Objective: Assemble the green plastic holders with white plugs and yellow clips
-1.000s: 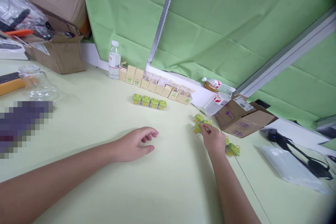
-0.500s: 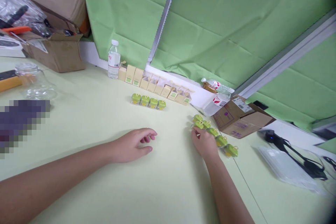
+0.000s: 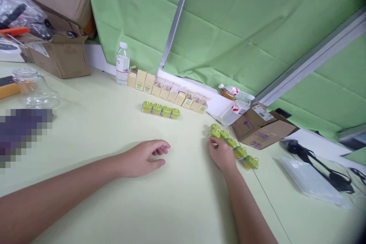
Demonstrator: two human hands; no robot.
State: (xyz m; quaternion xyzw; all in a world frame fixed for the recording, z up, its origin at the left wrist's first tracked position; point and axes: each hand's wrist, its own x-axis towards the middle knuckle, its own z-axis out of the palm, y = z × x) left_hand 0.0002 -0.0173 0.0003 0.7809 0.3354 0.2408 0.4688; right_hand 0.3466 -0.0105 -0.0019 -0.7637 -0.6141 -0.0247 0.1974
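My right hand [image 3: 221, 154] is at the near side of a cluster of small clear jars with green lids and little loops [image 3: 241, 152]. Its thumb and fingers are closed on one small green-lidded jar [image 3: 215, 133] at the cluster's left end, and the fingertips partly cover it. Away from any object, my left hand [image 3: 148, 158] rests over the table with thumb apart and fingers loosely curled, holding nothing. Beyond it, several matching jars [image 3: 161, 110] stand in a short row. Behind these runs a line of small cream cartons [image 3: 166, 90], some with open tops.
A water bottle [image 3: 122, 65] stands left of the cartons; more bottles [image 3: 236, 110] lean by a cardboard box [image 3: 261, 126] on the right. Clear bags [image 3: 311, 183] and a black headset [image 3: 334, 179] lie far right. At left are a glass jar [image 3: 36, 87] and an open carton [image 3: 64, 59].
The view has shifted very slightly. The jar at my right fingertips has moved a little toward the back of the cluster. My left hand stays in place.
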